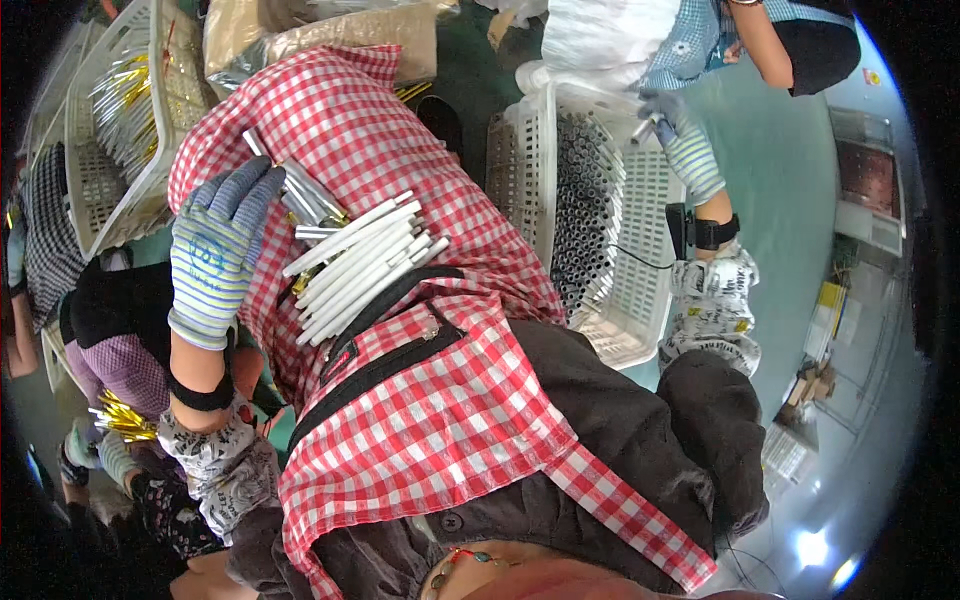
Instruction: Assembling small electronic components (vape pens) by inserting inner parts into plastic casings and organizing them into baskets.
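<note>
View: head camera, single picture, the left one of a pair worn on the person's head.
Direction: looks steeply down over the person's own lap, covered by a red-checked apron.
Nearness: close; the lap fills the middle, the left hand and right hand reach out from it.
Lens: wide fisheye, dark round rim, straight edges bent.
Far field: white basket, green floor.
Shared field: none, one view only.
</note>
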`<state>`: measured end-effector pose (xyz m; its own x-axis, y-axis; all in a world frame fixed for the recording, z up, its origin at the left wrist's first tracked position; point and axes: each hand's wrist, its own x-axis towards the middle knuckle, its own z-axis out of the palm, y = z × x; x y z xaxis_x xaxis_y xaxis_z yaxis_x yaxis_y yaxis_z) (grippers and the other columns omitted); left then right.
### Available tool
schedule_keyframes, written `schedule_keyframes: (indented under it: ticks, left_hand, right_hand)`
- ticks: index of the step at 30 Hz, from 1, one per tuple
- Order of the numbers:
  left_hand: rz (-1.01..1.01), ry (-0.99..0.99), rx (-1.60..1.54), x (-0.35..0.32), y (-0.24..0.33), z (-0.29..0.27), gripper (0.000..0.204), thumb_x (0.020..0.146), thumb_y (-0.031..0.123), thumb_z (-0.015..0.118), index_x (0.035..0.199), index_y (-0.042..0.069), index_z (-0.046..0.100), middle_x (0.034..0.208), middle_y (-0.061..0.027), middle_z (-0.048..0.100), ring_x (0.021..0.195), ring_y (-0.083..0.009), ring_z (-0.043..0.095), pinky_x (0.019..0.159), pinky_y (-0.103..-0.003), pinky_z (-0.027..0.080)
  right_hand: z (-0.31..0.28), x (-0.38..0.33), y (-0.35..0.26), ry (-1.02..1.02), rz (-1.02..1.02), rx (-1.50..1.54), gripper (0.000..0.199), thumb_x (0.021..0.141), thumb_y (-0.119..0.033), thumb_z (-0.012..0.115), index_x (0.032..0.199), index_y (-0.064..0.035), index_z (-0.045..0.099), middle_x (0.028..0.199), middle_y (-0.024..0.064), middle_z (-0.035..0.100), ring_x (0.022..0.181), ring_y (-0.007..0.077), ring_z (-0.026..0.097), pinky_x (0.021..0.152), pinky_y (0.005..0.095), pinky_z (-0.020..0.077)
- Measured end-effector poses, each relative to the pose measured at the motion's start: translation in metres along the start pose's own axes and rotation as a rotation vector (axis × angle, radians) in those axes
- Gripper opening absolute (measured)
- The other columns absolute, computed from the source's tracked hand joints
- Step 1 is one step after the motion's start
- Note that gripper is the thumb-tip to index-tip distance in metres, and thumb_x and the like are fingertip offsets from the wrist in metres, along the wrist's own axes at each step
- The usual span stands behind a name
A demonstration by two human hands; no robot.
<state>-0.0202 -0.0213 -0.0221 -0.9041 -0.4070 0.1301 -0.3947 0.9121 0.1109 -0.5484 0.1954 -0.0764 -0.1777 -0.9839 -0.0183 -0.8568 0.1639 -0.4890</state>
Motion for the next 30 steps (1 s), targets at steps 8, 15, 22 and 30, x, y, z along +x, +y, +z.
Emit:
schedule_keyframes:
  ticks: [8, 15, 22, 30]
  left_hand:
    - [0.08, -0.035, 0.225, -0.023, -0.032, 0.061, 0.046, 0.08, 0.012, 0.055, 0.126, 0.014, 0.057, 0.132, -0.0061, 0.055, 0.125, -0.0264, 0.049, 0.106, -0.041, 0.04]
    - [0.076, 0.012, 0.23, -0.004, -0.04, 0.057, 0.033, 0.075, 0.018, 0.059, 0.108, 0.01, 0.061, 0.122, -0.0082, 0.06, 0.12, -0.0268, 0.052, 0.101, -0.04, 0.043]
    - [0.185, 0.024, 0.204, -0.028, -0.036, 0.059, 0.031, 0.082, 0.018, 0.053, 0.111, 0.013, 0.062, 0.116, -0.0063, 0.064, 0.114, -0.0238, 0.058, 0.106, -0.04, 0.041]
    - [-0.152, 0.311, -0.064, -0.085, -0.001, 0.005, 0.032, 0.071, 0.009, 0.066, 0.102, 0.007, 0.06, 0.096, -0.0117, 0.062, 0.093, -0.032, 0.06, 0.079, -0.043, 0.047]
  right_hand:
    - [0.055, -0.063, 0.108, -0.031, 0.577, -0.36, 0.023, 0.09, -0.016, 0.054, 0.108, -0.0077, 0.065, 0.113, 0.0189, 0.064, 0.105, 0.0379, 0.06, 0.092, 0.0433, 0.0472]
    - [0.044, -0.005, 0.14, -0.074, 0.351, -0.584, 0.036, 0.091, -0.022, 0.051, 0.122, -0.007, 0.06, 0.118, 0.0209, 0.062, 0.108, 0.0402, 0.058, 0.093, 0.0468, 0.046]
    - [0.057, 0.042, 0.001, 0.174, 0.08, -0.298, 0.027, 0.094, -0.012, 0.05, 0.118, -0.0055, 0.062, 0.113, 0.0158, 0.065, 0.105, 0.0267, 0.061, 0.093, 0.0345, 0.0454]
    - [0.122, 0.062, -0.345, -0.464, -0.952, -0.137, 0.017, 0.084, -0.013, 0.056, 0.096, -0.0044, 0.064, 0.079, 0.0125, 0.066, 0.078, 0.027, 0.066, 0.069, 0.0377, 0.0521]
